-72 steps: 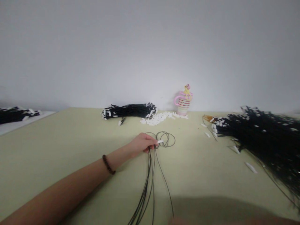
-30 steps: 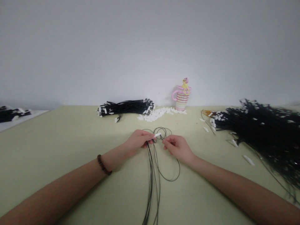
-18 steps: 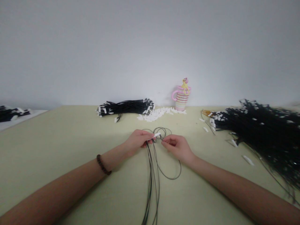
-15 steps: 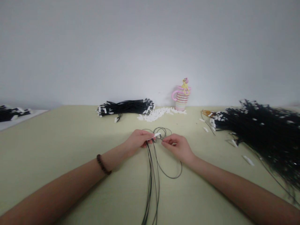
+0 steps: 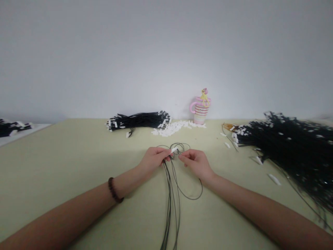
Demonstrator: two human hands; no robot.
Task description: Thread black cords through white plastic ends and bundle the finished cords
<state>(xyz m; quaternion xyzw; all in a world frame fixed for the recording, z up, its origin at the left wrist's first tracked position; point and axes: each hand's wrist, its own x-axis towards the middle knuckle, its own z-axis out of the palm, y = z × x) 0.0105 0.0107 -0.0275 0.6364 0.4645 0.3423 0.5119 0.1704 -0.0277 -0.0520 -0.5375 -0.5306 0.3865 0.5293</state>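
Observation:
Thumb and fingers of my left hand (image 5: 155, 157) pinch a small white connector piece (image 5: 174, 150), which tilts up toward the right. Several thin black wires (image 5: 169, 194) hang from under that hand toward the table's near edge. My right hand (image 5: 196, 162) is closed in a pinch at a wire just right of the white piece; its fingertips hide the exact grip. Loose wire loops (image 5: 179, 147) spread behind both hands, and one longer loop (image 5: 194, 199) curves below the right hand.
A bundle of black wires with white ends (image 5: 139, 121) lies at the back, beside a heap of white pieces (image 5: 173, 128) and a pink striped mug (image 5: 201, 113). On the right sits a large black wire pile (image 5: 288, 146). Another bundle (image 5: 11, 127) is at far left.
Both hands stay nearly in place around the white piece, which tilts slightly more upward. The hanging wires have swung a little to the right. The whole view has shifted slightly.

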